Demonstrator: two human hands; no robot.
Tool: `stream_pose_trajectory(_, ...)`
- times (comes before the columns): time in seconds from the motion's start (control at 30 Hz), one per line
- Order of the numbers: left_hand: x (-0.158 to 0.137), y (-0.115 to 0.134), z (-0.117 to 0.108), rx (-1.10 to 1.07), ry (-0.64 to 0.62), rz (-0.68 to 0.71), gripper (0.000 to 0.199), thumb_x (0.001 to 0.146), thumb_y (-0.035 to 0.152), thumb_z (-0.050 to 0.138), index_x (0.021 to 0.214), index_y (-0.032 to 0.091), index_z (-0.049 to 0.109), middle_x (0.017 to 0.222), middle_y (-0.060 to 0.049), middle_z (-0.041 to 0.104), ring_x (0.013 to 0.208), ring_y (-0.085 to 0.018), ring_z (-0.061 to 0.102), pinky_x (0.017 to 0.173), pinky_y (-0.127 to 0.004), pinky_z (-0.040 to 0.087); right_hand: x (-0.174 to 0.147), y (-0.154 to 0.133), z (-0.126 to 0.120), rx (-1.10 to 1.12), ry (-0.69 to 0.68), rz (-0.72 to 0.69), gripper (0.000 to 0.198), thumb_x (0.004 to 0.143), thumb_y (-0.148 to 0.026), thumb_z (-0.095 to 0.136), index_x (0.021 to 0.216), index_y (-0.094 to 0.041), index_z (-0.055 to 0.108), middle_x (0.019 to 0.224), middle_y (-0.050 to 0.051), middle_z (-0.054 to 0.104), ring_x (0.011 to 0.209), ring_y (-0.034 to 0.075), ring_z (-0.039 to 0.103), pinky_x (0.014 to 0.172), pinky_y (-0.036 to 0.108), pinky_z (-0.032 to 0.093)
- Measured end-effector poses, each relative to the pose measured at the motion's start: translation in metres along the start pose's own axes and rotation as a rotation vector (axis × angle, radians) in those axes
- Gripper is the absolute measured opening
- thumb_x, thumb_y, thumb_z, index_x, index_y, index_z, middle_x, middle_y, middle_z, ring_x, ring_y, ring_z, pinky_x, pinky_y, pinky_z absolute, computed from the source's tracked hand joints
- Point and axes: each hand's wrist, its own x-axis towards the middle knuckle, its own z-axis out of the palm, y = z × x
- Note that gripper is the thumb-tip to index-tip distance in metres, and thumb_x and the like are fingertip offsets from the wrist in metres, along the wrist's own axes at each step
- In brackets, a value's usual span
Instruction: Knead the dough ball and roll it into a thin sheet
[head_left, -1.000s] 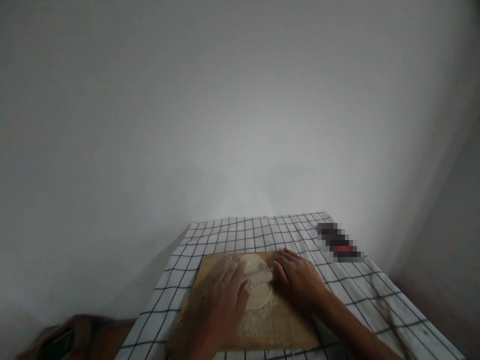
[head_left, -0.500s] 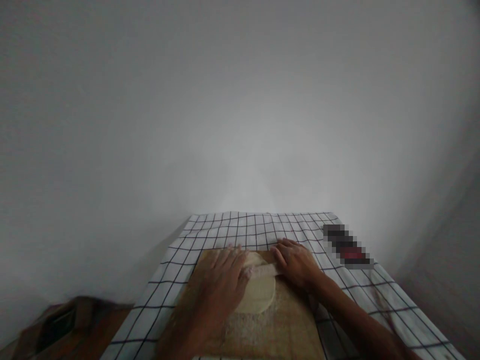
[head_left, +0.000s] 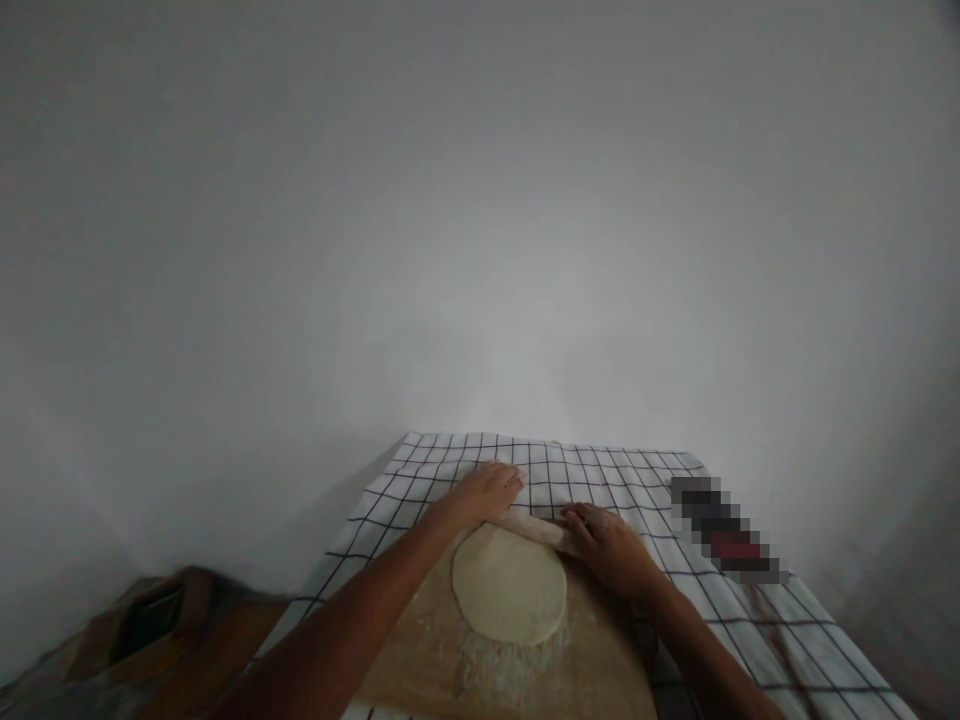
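Resting flat and open, left hand (head_left: 487,490) and right hand (head_left: 606,545) press thin floured wooden rolling pin (head_left: 536,528) at far edge of round pale flattened dough disc (head_left: 508,585).

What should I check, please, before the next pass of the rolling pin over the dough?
1. Left hand flat on the rolling pin: ok.
2. Right hand on the pin's other end: ok.
3. Dough lies wholly on the wooden board: ok.
4. Flour on the board near the dough: ok.
5. Board sits on the checked cloth: ok.
6. Dough evenly thick: cannot tell.
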Motion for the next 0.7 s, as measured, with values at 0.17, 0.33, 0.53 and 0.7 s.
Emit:
stream_pose_trajectory(0.17, -0.050, 0.010, -0.017, 0.045, -0.061, 0.016, 0.035, 0.098, 0.024, 0.040, 0.125, 0.022, 0.063, 0.136, -0.007, 0.062, 0.131, -0.024, 0.053, 0.110, -0.044, 0.042, -0.004, 0.002, -0.005, 0.076, 0.022, -0.076, 0.042, 0.104, -0.034, 0.029, 0.111, -0.023, 0.069, 0.112, 0.007, 0.072, 0.105, 0.022, 0.066, 0.091, 0.033, 0.049)
stream_pose_trajectory(0.33, -0.107, 0.052, -0.043, 0.180, -0.021, -0.080, 0.049, 0.100, 0.035, 0.041, 0.147, 0.020, 0.042, 0.152, -0.009, 0.045, 0.141, -0.026, 0.041, 0.112, -0.048, 0.042, -0.006, 0.005, -0.007, 0.189, 0.043, -0.052, 0.040, 0.103, -0.040, 0.035, 0.110, -0.022, 0.070, 0.112, 0.009, 0.072, 0.106, 0.023, 0.065, 0.093, 0.036, 0.049)
stream_pose_trajectory(0.53, -0.147, 0.089, -0.052, 0.330, 0.104, 0.034, 0.069, 0.096, 0.038, 0.048, 0.155, 0.013, 0.025, 0.155, -0.013, 0.038, 0.142, -0.029, 0.038, 0.111, -0.047, 0.044, -0.007, 0.004, -0.011, 0.214, 0.039, -0.062, 0.038, 0.102, -0.036, 0.036, 0.102, -0.021, 0.071, 0.103, 0.008, 0.073, 0.101, 0.022, 0.065, 0.091, 0.033, 0.048)
stream_pose_trajectory(0.7, -0.124, 0.062, -0.044, 0.264, -0.007, 0.006, 0.056, 0.100, 0.032, 0.041, 0.153, 0.018, 0.031, 0.156, -0.009, 0.037, 0.144, -0.027, 0.035, 0.115, -0.050, 0.037, -0.007, 0.002, -0.012, 0.228, 0.032, -0.073, 0.037, 0.102, -0.036, 0.037, 0.101, -0.021, 0.071, 0.099, 0.007, 0.072, 0.097, 0.021, 0.065, 0.087, 0.031, 0.047)
